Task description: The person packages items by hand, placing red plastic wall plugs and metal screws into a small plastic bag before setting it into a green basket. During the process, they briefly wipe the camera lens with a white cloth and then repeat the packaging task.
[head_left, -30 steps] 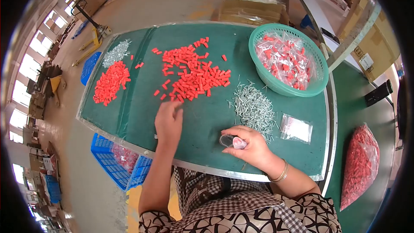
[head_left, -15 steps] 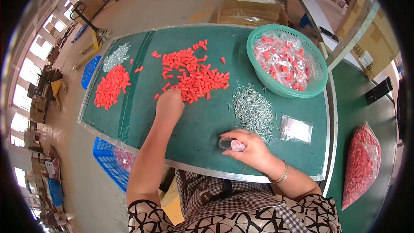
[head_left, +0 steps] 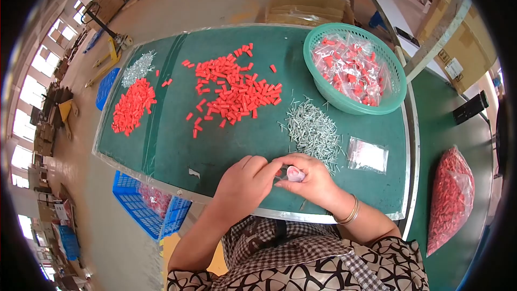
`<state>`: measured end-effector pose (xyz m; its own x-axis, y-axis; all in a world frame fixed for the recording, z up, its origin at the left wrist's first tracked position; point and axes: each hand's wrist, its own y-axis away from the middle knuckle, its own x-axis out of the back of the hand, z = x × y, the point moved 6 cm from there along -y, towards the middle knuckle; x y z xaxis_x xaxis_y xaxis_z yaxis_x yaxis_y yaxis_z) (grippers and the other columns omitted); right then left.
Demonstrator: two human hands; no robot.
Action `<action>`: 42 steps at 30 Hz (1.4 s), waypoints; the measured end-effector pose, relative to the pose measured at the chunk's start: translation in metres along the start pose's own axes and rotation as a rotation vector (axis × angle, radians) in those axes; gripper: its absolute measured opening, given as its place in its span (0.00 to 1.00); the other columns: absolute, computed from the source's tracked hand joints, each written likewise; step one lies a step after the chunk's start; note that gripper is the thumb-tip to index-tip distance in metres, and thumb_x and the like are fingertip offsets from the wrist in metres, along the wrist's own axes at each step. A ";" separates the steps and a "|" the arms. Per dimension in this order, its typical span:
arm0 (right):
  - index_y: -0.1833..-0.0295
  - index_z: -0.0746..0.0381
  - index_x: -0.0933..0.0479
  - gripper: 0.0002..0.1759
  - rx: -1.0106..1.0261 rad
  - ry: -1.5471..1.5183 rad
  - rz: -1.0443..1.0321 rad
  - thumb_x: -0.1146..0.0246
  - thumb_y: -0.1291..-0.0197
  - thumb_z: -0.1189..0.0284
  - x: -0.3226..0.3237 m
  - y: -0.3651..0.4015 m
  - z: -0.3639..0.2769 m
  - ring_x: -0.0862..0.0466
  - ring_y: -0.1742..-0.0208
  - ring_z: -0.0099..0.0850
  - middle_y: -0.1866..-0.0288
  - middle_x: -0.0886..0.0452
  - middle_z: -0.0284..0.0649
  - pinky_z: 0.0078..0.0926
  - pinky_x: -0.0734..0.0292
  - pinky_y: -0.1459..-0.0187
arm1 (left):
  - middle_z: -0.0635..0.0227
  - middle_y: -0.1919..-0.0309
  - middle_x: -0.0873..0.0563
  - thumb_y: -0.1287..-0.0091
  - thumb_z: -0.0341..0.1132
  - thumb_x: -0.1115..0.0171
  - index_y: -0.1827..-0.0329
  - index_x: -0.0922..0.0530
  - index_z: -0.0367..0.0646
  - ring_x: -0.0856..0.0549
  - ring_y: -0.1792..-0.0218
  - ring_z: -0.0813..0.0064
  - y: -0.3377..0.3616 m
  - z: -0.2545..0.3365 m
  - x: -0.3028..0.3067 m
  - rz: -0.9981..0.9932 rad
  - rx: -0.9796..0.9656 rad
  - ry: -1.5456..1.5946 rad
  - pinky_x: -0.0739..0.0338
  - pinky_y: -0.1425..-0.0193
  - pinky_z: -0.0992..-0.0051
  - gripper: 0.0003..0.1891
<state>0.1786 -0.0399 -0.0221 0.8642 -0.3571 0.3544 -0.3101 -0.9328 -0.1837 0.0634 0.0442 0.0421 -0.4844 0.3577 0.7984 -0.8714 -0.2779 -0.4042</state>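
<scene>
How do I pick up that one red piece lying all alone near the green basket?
Pinch the lone red piece around its middle, thumb and finger on its two long sides, probably best from straight above. It's small and lies on its side, and bare green table all around it leaves room.

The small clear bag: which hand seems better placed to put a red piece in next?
Probably the left hand: its fingertips are by the mouth of the small clear bag, a red piece showing beside them. The right hand is occupied holding that bag.
</scene>
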 end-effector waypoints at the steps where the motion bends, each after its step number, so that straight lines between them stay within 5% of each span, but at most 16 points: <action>1: 0.49 0.60 0.20 0.25 -0.014 -0.019 -0.003 0.24 0.54 0.68 -0.001 0.000 0.002 0.17 0.56 0.41 0.57 0.17 0.42 0.33 0.22 0.54 | 0.65 0.69 0.18 0.47 0.23 0.31 0.59 0.18 0.42 0.17 0.69 0.66 -0.001 0.000 0.001 0.010 0.024 0.028 0.22 0.64 0.69 0.12; 11: 0.49 0.59 0.19 0.23 0.027 -0.068 0.001 0.24 0.53 0.69 0.001 0.002 -0.008 0.16 0.56 0.40 0.57 0.16 0.41 0.31 0.20 0.54 | 0.64 0.65 0.14 0.47 0.23 0.31 0.66 0.17 0.39 0.17 0.68 0.66 0.003 -0.006 -0.004 0.152 0.026 0.242 0.23 0.62 0.72 0.07; 14: 0.49 0.58 0.19 0.23 0.004 -0.061 -0.006 0.24 0.52 0.69 0.000 0.004 -0.006 0.16 0.56 0.39 0.56 0.16 0.40 0.30 0.20 0.54 | 0.65 0.65 0.15 0.46 0.21 0.32 0.65 0.17 0.39 0.17 0.68 0.69 0.007 -0.029 -0.001 0.348 0.172 0.277 0.24 0.63 0.73 0.07; 15: 0.48 0.57 0.19 0.23 -0.010 -0.050 -0.016 0.25 0.52 0.69 0.000 0.004 -0.007 0.16 0.56 0.38 0.56 0.16 0.40 0.30 0.20 0.54 | 0.62 0.66 0.16 0.45 0.22 0.33 0.65 0.18 0.39 0.17 0.67 0.60 0.001 -0.037 -0.005 0.293 0.344 0.331 0.23 0.62 0.67 0.06; 18: 0.47 0.56 0.19 0.23 -0.014 -0.049 -0.046 0.25 0.51 0.69 -0.003 0.006 -0.010 0.16 0.56 0.38 0.55 0.17 0.39 0.30 0.20 0.54 | 0.61 0.63 0.17 0.43 0.24 0.34 0.60 0.18 0.38 0.17 0.64 0.57 -0.019 -0.066 -0.044 0.107 0.367 0.302 0.23 0.58 0.65 0.08; 21: 0.47 0.57 0.20 0.23 -0.024 -0.064 -0.062 0.26 0.51 0.68 -0.004 0.007 -0.010 0.16 0.56 0.38 0.56 0.17 0.39 0.31 0.20 0.55 | 0.63 0.60 0.18 0.44 0.24 0.34 0.57 0.18 0.38 0.17 0.62 0.63 -0.044 -0.074 -0.066 0.014 0.201 0.059 0.22 0.59 0.69 0.11; 24: 0.47 0.57 0.20 0.22 -0.004 -0.068 -0.042 0.26 0.50 0.68 -0.002 0.006 -0.011 0.16 0.57 0.39 0.56 0.17 0.39 0.32 0.20 0.55 | 0.61 0.60 0.19 0.45 0.26 0.33 0.55 0.19 0.38 0.18 0.58 0.57 -0.060 -0.078 -0.077 -0.033 0.072 -0.070 0.22 0.58 0.64 0.13; 30: 0.48 0.58 0.20 0.22 0.018 -0.065 -0.042 0.26 0.50 0.69 -0.001 0.005 -0.011 0.16 0.57 0.40 0.56 0.17 0.40 0.32 0.21 0.56 | 0.55 0.66 0.21 0.44 0.24 0.39 0.66 0.22 0.36 0.19 0.62 0.53 -0.075 -0.074 -0.090 -0.264 -0.019 -0.248 0.23 0.59 0.59 0.04; 39: 0.48 0.58 0.20 0.21 -0.009 -0.041 -0.030 0.27 0.49 0.69 0.001 0.004 -0.011 0.17 0.57 0.40 0.57 0.18 0.40 0.32 0.21 0.55 | 0.56 0.72 0.20 0.49 0.24 0.41 0.73 0.24 0.38 0.18 0.68 0.52 -0.082 -0.073 -0.104 -0.263 -0.126 -0.279 0.23 0.63 0.56 0.02; 42: 0.48 0.58 0.20 0.21 -0.023 -0.083 -0.020 0.26 0.49 0.69 0.001 0.004 -0.006 0.17 0.57 0.39 0.58 0.17 0.40 0.31 0.21 0.54 | 0.58 0.73 0.20 0.49 0.24 0.40 0.72 0.23 0.38 0.19 0.71 0.58 -0.079 -0.094 -0.092 -0.154 -0.024 -0.162 0.23 0.65 0.61 0.02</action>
<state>0.1761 -0.0443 -0.0167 0.8997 -0.3343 0.2807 -0.3008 -0.9408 -0.1562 0.1692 0.1166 -0.0413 -0.3281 0.2456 0.9121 -0.9367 -0.2094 -0.2806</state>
